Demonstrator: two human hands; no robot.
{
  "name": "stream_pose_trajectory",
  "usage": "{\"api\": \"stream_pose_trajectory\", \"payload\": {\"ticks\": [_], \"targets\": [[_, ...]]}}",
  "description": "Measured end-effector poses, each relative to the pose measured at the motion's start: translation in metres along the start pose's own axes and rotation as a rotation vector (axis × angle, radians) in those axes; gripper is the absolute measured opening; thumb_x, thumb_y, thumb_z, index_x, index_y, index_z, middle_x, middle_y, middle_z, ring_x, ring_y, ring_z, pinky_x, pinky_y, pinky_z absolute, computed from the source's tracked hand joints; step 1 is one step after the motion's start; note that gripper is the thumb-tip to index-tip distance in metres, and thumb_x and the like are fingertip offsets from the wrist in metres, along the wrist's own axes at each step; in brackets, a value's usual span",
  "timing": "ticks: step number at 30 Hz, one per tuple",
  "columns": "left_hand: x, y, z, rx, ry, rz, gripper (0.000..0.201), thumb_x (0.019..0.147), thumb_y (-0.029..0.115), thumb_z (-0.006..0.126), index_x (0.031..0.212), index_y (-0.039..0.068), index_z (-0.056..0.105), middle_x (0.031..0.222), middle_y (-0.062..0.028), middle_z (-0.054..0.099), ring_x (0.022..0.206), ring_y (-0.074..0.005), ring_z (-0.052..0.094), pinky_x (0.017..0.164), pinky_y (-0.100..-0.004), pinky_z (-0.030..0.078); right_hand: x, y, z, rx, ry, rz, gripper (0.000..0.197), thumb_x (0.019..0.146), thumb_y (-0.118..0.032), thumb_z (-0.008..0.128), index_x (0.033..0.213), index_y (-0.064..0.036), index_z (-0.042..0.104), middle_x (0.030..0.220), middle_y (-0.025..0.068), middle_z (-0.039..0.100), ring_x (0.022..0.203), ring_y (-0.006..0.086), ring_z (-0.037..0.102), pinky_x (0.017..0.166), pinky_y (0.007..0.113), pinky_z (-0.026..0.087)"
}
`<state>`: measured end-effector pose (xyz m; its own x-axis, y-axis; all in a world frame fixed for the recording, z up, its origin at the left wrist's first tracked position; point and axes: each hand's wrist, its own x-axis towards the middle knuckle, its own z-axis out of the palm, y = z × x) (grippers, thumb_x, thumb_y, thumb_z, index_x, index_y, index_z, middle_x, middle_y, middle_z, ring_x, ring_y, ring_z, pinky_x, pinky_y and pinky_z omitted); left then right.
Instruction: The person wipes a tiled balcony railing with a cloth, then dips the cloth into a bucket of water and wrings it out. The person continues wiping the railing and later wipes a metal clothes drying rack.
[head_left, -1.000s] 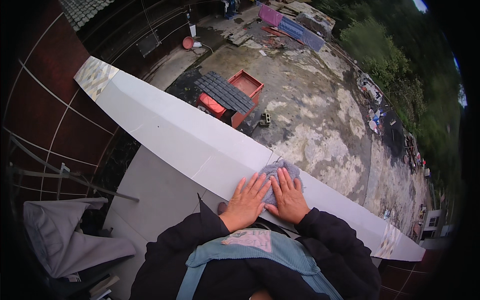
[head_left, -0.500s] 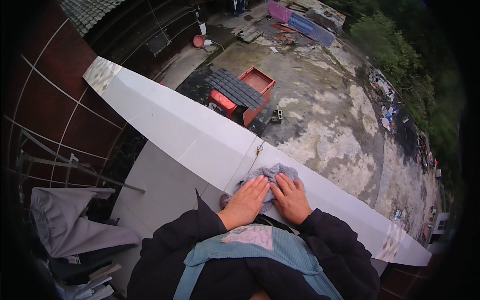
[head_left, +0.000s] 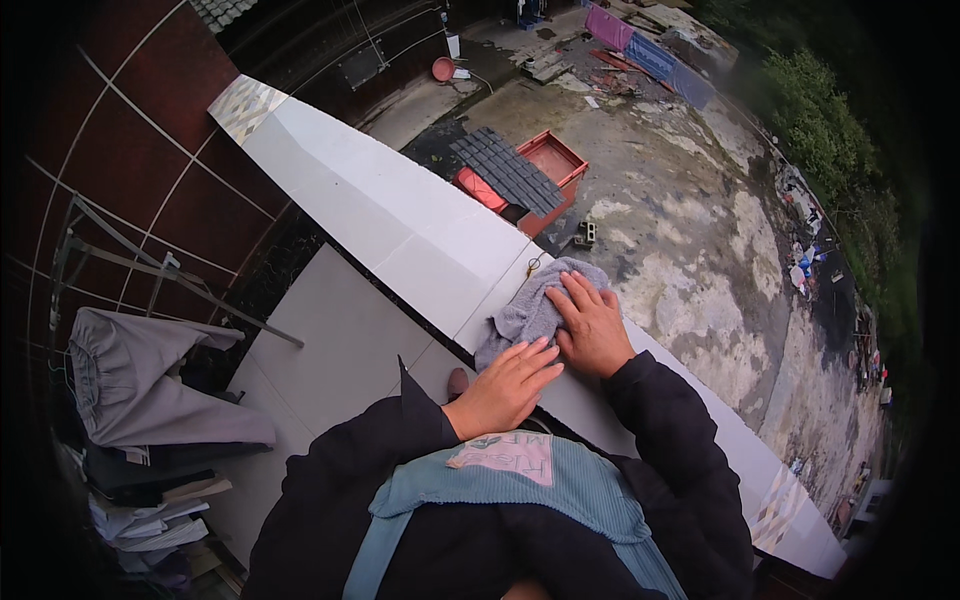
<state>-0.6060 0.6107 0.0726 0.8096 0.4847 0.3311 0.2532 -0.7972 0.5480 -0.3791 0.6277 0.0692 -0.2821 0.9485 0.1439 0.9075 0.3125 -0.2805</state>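
A crumpled grey cloth lies on a long white ledge in front of me. My right hand rests flat on the cloth's right side, fingers stretched forward over it and open. Nearer to me, my left hand is open too, its straight fingers angled across the cloth's near edge and the ledge beside it. A small ring on a cord shows at the ledge's outer side, just beyond the cloth. The ledge surface under the cloth is hidden.
Beyond the ledge is a drop to a stained concrete yard with a red cart-like vehicle. To my left, grey trousers hang on a metal rack beside a dark red tiled wall. Pale floor tiles lie below.
The cloth has spread out and shifted slightly up and outward. My right hand has moved forward with it; my left hand has drawn back toward me, apart from the right. The view has turned a little.
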Motion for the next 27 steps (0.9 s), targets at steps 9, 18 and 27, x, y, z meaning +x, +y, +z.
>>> {"api": "stream_pose_trajectory", "payload": {"ticks": [9, 18, 27], "targets": [[-0.023, 0.006, 0.040, -0.195, 0.081, 0.029, 0.029, 0.087, 0.006, 0.065, 0.116, 0.006, 0.064, 0.121, -0.0105, 0.066, 0.124, -0.0283, 0.058, 0.105, -0.0429, 0.046, 0.017, 0.018, -0.016, 0.181, -0.049, -0.247, 0.043, 0.064, 0.003, 0.060, 0.106, -0.0065, 0.064, 0.125, 0.0124, 0.062, 0.129, 0.0321, 0.053, 0.102, 0.048, 0.037], [-0.039, 0.014, 0.045, -0.488, 0.246, -0.085, 0.024, 0.089, 0.010, 0.065, 0.112, 0.012, 0.071, 0.091, -0.0053, 0.073, 0.082, -0.0246, 0.068, 0.078, -0.0351, 0.053, -0.043, 0.035, -0.059, 0.267, -0.279, -0.202, 0.036, 0.057, 0.007, 0.055, 0.089, -0.0079, 0.064, 0.107, 0.0068, 0.068, 0.119, 0.0300, 0.059, 0.102, 0.044, 0.036], [-0.059, -0.004, 0.031, -0.554, 0.390, -0.260, 0.024, 0.086, 0.005, 0.065, 0.108, 0.010, 0.074, 0.095, -0.0060, 0.075, 0.081, -0.0253, 0.069, 0.073, -0.0351, 0.055, -0.031, 0.060, -0.095, 1.164, 0.073, 0.381, 0.027, 0.091, -0.008, 0.057, 0.116, 0.0026, 0.060, 0.128, 0.0158, 0.060, 0.116, 0.0229, 0.059, 0.105, 0.037, 0.043]]}}
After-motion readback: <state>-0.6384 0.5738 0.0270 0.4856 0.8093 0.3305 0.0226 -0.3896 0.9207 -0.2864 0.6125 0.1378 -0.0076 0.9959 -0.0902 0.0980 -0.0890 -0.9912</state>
